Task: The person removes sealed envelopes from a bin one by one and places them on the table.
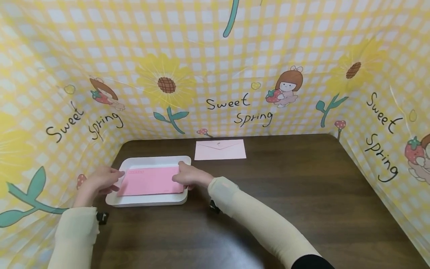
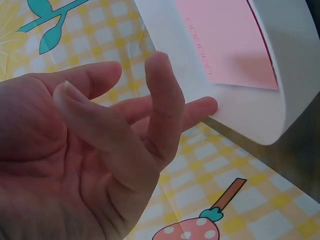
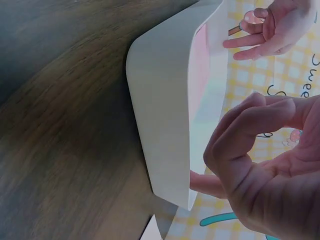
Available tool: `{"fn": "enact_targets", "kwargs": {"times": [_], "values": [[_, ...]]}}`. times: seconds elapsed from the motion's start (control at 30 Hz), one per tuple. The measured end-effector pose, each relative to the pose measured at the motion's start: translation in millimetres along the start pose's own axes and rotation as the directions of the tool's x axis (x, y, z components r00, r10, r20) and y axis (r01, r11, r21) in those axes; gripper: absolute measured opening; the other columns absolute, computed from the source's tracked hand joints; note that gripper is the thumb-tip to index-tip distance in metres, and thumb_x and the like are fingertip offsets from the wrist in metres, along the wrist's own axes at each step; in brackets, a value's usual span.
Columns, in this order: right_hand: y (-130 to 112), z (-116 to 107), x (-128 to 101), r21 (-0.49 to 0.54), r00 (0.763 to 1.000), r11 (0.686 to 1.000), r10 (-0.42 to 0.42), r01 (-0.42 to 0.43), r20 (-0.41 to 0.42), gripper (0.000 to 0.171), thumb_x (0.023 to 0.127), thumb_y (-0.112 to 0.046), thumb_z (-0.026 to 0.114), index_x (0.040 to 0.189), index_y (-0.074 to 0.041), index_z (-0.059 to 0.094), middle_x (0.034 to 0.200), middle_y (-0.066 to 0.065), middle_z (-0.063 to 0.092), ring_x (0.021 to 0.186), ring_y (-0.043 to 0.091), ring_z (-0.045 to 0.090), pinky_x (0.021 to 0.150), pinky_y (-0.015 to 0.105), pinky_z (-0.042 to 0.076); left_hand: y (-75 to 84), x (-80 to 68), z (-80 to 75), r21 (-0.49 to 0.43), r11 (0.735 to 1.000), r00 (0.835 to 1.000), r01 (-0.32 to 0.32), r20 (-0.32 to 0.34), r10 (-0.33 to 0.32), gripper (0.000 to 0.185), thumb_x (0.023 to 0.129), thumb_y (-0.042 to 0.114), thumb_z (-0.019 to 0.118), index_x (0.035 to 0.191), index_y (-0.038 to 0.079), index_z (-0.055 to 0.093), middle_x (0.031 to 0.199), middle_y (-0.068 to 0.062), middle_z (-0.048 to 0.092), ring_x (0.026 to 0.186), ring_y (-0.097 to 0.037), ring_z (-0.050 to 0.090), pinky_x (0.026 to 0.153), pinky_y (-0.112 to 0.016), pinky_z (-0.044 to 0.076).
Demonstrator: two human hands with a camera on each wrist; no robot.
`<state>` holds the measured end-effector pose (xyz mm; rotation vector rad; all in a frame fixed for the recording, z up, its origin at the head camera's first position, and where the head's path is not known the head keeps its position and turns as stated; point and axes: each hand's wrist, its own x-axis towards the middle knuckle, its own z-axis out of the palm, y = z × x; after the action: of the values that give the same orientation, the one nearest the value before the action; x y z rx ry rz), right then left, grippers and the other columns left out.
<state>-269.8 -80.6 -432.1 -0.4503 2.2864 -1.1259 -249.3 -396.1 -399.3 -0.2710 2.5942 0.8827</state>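
A pink envelope (image 1: 147,182) lies flat in a white rounded tray (image 1: 146,201) at the table's left. My left hand (image 1: 102,181) is at the tray's left end, its fingers loosely spread and nothing held; in the left wrist view one fingertip (image 2: 207,106) meets the tray's rim. Over the envelope's right end is my right hand (image 1: 189,175). The right wrist view shows its fingers bent above the tray, with one finger (image 3: 207,185) reaching down behind the rim and no envelope between them. Whether it touches the envelope is hard to tell.
Behind the tray and to its right, a pale pink envelope (image 1: 220,150) with a pointed flap lies near the back edge of the dark wooden table (image 1: 285,186). A yellow checked cloth (image 1: 215,56) surrounds the table at the back and both sides.
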Motion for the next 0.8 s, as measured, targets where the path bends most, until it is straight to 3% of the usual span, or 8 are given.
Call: {"fn": "enact_targets", "kwargs": {"times": [0.17,0.33,0.6,0.8], "values": [[-7.8,5.1,2.9,0.018,0.997,0.998,0.058,-0.059,0.048,0.083,0.103,-0.020,0.059,0.166,0.002,0.009,0.065,0.007,0.051,0.050,0.016,0.047,0.048,0.029,0.043,0.2,2.6,0.7,-0.017,1.000,1.000,0.011,0.024,-0.010,0.057,0.110,0.025,0.050,0.136,-0.025,0.047,0.096,-0.023,0.056,0.074,-0.022,0.070,0.064,-0.034,0.055],[-8.8,10.2,4.3,0.010,0.992,0.993,0.115,-0.115,0.044,0.088,0.103,-0.023,0.060,0.167,0.000,0.005,0.065,0.007,0.051,0.049,0.016,0.047,0.046,0.027,0.043,1.2,4.0,3.0,-0.010,1.000,0.999,0.010,0.046,-0.010,0.056,0.110,0.027,0.050,0.133,-0.024,0.051,0.085,-0.014,0.055,0.075,-0.023,0.069,0.063,-0.035,0.053],[-6.7,19.0,5.2,0.110,0.989,0.983,0.142,-0.146,0.049,0.091,0.101,-0.019,0.062,0.166,0.004,0.002,0.095,0.019,0.060,0.047,0.015,0.050,0.041,0.023,0.041,0.8,4.6,5.3,-0.011,0.999,0.997,0.045,0.070,-0.044,0.046,0.110,0.027,0.050,0.118,-0.017,0.061,0.084,-0.013,0.056,0.078,-0.026,0.065,0.065,-0.035,0.051],[-2.6,19.3,6.5,0.159,0.989,0.977,0.136,-0.145,0.062,0.092,0.100,-0.018,0.062,0.165,0.004,0.000,0.100,0.019,0.058,0.047,0.015,0.050,0.040,0.022,0.040,-1.9,7.1,8.1,-0.006,1.000,0.997,0.029,0.066,-0.028,0.042,0.109,0.026,0.051,0.111,-0.014,0.064,0.079,-0.010,0.056,0.074,-0.024,0.064,0.063,-0.034,0.052]]}}
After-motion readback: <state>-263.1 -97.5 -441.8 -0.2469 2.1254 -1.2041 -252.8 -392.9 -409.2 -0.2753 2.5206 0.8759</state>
